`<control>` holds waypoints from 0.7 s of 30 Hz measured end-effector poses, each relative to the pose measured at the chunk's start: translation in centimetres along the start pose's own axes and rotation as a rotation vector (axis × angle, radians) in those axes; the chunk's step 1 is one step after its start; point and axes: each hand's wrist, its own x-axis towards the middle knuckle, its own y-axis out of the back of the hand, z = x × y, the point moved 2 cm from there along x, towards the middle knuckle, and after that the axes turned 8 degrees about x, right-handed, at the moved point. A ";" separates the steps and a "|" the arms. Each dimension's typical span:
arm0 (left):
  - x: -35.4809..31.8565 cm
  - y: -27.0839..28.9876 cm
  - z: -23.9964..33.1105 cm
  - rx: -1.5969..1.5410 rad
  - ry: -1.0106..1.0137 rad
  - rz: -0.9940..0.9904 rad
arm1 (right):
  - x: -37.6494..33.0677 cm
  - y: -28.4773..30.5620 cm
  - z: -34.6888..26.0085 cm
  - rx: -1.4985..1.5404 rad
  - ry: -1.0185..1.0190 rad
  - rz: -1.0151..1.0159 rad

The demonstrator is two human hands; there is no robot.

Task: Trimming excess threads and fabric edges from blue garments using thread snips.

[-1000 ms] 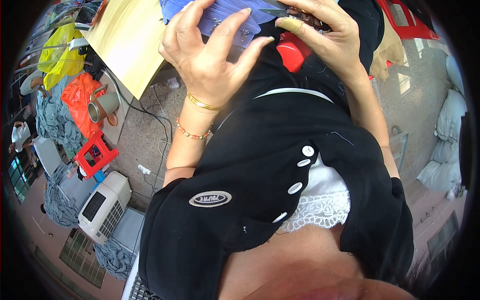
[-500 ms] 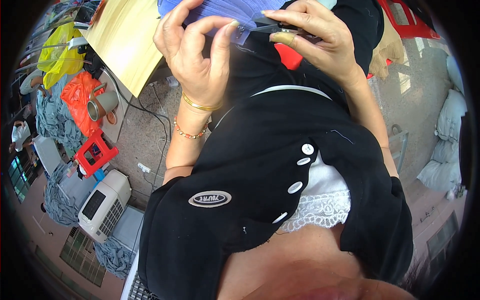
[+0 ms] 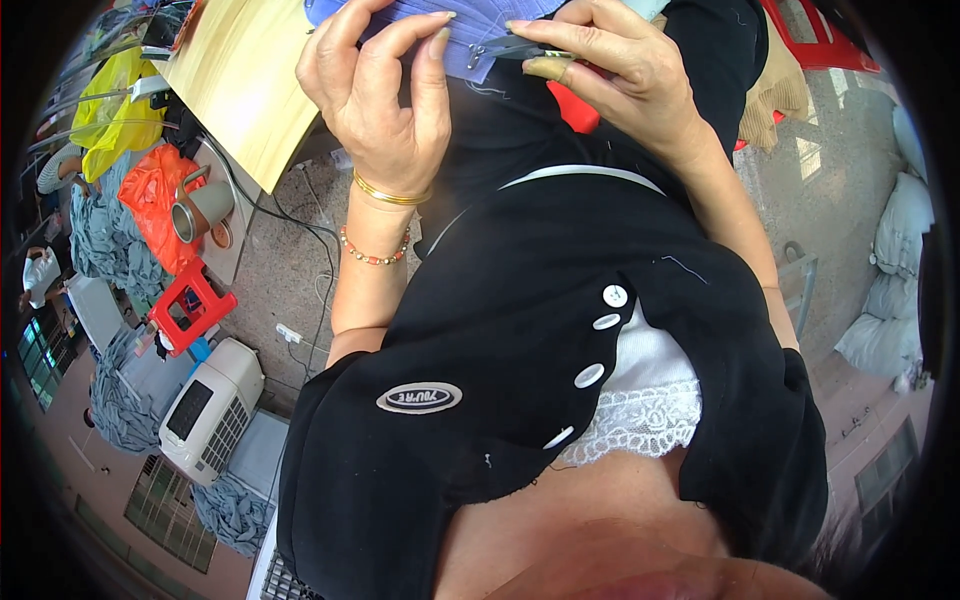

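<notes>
Slim dark metal snips (image 3: 518, 49): in right grip (image 3: 640, 78), long axis crosswise, blades toward left grip (image 3: 388, 112)
Ribbed violet-blue cloth (image 3: 472, 30): beneath left grip's fingertips (image 3: 439, 43)
Left grip: narrow; cannot tell whether pinching

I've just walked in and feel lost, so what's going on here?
Someone in a black top is working on a bluish-purple fabric above their lap. Their right hand holds small dark snips, blades pointing at the fabric's edge near a small shiny metal piece. The left hand is at the fabric too, but whether its fingertips grip it is unclear.
</notes>
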 end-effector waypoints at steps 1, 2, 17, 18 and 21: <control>0.0 0.0 0.0 -0.003 -0.002 0.003 | 0.0 -0.1 0.1 0.001 0.001 0.012; 0.0 0.0 0.0 -0.007 -0.005 0.006 | 0.0 -0.2 0.1 0.003 0.002 0.023; -0.2 -2.4 0.1 -0.559 0.105 0.402 | 0.2 -0.7 0.2 0.072 0.017 0.047; -0.2 -1.6 0.2 -0.564 0.105 0.399 | 0.1 -0.7 0.4 0.069 0.014 0.050; 0.4 0.7 0.9 -0.781 0.371 0.015 | 0.1 -0.7 0.5 0.062 0.047 0.068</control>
